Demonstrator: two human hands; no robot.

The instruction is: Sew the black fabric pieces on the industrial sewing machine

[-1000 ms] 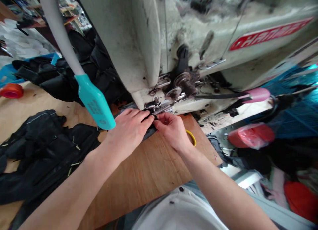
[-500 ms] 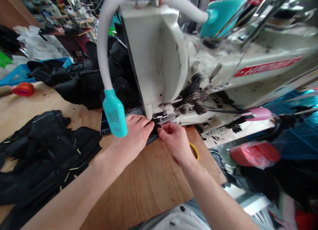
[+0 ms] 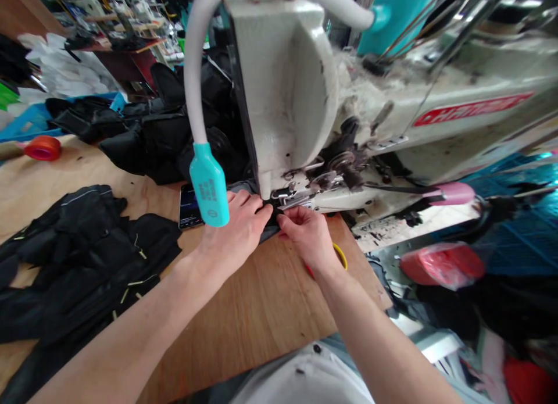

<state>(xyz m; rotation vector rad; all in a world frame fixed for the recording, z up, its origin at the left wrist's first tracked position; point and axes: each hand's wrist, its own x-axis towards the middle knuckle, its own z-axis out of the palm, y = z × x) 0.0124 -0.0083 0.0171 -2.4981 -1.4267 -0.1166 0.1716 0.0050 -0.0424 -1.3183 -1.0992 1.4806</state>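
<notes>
A grey-white sewing machine (image 3: pixel 283 78) stands over the wooden table, its needle area just past my fingertips. Black fabric (image 3: pixel 269 232) lies under the needle area, mostly covered by my hands. My left hand (image 3: pixel 238 224) rests flat on this fabric, fingers stretched toward the machine. Close by on the right, my right hand (image 3: pixel 305 232) pinches the edge of the black fabric between thumb and fingers. A turquoise lamp head (image 3: pixel 210 186) on a white flexible neck hangs above my left hand.
Black fabric pieces (image 3: pixel 82 247) lie on the table (image 3: pixel 244 311) at left, with a phone (image 3: pixel 188 209) nearby. Yellow-handled scissors (image 3: pixel 340 256) sit partly under my right wrist. An orange tape roll (image 3: pixel 42 148) is far left. More black pieces (image 3: pixel 174 131) are piled behind.
The view has shifted slightly, so the machine and lamp appear a little further right and the table items slightly higher. Both hands keep nearly the same pose at the fabric.
</notes>
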